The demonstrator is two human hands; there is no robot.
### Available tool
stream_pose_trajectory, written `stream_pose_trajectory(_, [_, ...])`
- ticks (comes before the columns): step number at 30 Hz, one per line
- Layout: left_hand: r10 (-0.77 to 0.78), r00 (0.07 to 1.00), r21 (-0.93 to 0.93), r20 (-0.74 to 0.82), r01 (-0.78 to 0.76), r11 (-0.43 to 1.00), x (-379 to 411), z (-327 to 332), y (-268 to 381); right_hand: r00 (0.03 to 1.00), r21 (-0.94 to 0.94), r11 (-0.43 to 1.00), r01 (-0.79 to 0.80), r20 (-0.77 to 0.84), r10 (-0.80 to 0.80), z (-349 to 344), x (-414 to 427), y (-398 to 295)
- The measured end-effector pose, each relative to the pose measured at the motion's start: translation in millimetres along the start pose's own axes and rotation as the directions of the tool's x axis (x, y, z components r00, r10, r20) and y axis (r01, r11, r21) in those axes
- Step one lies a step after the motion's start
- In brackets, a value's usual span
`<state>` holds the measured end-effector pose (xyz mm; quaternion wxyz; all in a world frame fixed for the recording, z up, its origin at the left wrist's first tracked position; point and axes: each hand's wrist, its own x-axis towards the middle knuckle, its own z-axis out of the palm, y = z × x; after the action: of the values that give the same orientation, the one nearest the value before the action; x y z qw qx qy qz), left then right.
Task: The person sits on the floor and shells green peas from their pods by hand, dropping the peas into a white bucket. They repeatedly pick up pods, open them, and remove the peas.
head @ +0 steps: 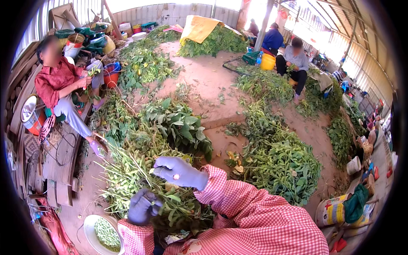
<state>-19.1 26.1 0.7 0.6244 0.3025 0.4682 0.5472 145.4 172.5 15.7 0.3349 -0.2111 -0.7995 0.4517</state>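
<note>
Both my hands wear grey-purple gloves and are over a heap of cut soybean plants with green pods and bare stems. My right hand is curled, palm down, with a small pale-green pod at its fingertips; a light spot marks the glove's back. Lower and to the left, my left hand has bent fingers, with a bit of green, seemingly a pod, between thumb and fingers. Close below the left hand stands a white bucket partly filled with loose green pods.
A seated person in a red shirt handles a plant at the left, beside stacked planks. Another plant heap lies right of my arm. Farther off are a yellow bucket, a seated person and a cloth-covered heap.
</note>
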Motion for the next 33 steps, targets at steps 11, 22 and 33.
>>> stream_pose_trajectory(11, [0.067,0.997,-0.485,-0.04,-0.078,0.871,15.8,36.3,-26.9,0.979,0.309,0.936,0.166,-0.161,-0.121,35.2,-3.6,-40.7])
stream_pose_trajectory(22, [0.072,0.987,0.176,-0.143,-0.047,0.983,1.1,23.1,0.4,0.851,0.208,0.853,-0.478,0.351,0.391,15.9,-32.9,-21.2])
stream_pose_trajectory(33, [0.513,0.856,0.759,0.061,-0.373,0.534,11.6,5.4,-22.2,0.855,0.367,0.804,-0.468,0.417,0.308,13.1,-43.8,-13.3])
